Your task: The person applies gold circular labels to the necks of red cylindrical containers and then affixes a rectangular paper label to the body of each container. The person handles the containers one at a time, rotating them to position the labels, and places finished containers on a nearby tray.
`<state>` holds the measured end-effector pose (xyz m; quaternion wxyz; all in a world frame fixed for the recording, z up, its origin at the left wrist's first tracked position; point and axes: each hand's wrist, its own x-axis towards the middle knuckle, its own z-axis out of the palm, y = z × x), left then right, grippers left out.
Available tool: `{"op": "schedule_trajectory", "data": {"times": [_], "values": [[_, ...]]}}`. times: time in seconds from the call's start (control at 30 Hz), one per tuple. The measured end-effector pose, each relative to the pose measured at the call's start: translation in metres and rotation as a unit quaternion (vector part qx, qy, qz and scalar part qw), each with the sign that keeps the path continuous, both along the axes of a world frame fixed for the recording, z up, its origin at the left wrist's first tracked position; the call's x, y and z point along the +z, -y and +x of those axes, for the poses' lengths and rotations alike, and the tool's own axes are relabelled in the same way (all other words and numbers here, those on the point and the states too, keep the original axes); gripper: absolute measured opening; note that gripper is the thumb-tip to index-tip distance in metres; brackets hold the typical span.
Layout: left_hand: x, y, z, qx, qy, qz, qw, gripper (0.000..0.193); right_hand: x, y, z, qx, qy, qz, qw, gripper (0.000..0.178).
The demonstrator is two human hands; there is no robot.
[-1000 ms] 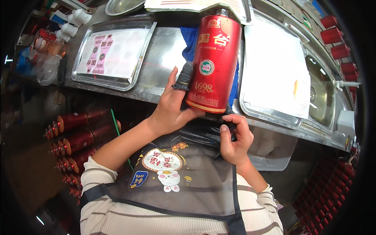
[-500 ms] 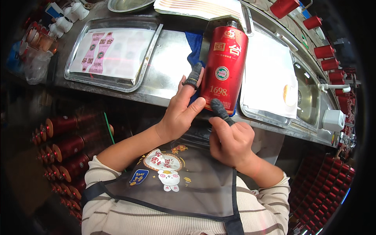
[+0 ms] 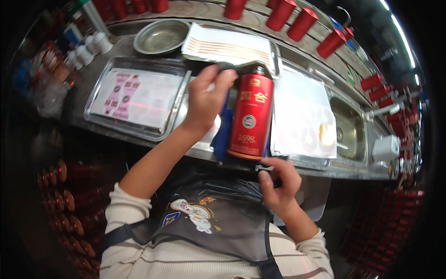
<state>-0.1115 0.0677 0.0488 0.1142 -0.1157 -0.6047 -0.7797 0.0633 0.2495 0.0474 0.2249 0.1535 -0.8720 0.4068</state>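
Observation:
A red bottle (image 3: 251,116) with gold and white lettering and a round green-and-white emblem lies with its dark-capped neck away from me. Blue cloth (image 3: 225,132) shows beneath and beside it. My left hand (image 3: 207,100) is beside the bottle's neck, fingers bent inward, a dark finger sleeve (image 3: 228,70) on one finger. What its blurred fingertips hold, if anything, I cannot make out. Near the bottle's base, my right hand (image 3: 282,185) has thumb and forefinger bent toward each other around a small pale piece (image 3: 264,168) whose kind is unclear.
Left of the bottle is a metal tray (image 3: 162,131) holding pink-printed label sheets (image 3: 134,95). White sheets (image 3: 299,116) lie to the right, before a sink (image 3: 360,151) and white jug (image 3: 385,148). Behind are striped sheets (image 3: 227,44), a metal bowl (image 3: 160,37) and red bottles (image 3: 302,24).
My left hand has moved up from the bottle's lower side to its neck. The right hand has moved off the bottle's lower front to just below its base. The view has shifted.

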Motion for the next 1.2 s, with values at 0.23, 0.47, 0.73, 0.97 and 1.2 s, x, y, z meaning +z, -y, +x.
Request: {"op": "schedule_trajectory", "data": {"times": [0.23, 0.47, 0.73, 0.97, 1.2], "values": [[-0.015, -0.05, -0.081, -0.098, 0.078, -0.311, 0.942, 0.058, -0.048, 0.004, -0.041, -0.027, 0.103, 0.017, 0.994, 0.109], [-0.043, -0.041, -0.063, -0.064, 0.066, -0.246, 0.965, 0.049, -0.041, 0.003, -0.008, 0.091, 0.135, -0.128, 0.978, 0.108], [0.035, 0.167, 0.182, 0.084, 0.01, -0.196, 0.977, 0.015, -0.02, 0.026, -0.015, 0.284, 0.087, 0.108, 0.949, 0.099], [0.022, 0.168, 0.442, 0.549, 0.072, -0.406, 0.727, 0.035, -0.009, 0.071, -0.012, 0.352, 0.153, 0.049, 0.922, 0.091], [-0.029, 0.193, 0.624, 0.747, 0.312, -0.429, 0.401, 0.023, -0.005, 0.074, -0.006, 0.399, 0.161, 0.045, 0.902, 0.072]]}}
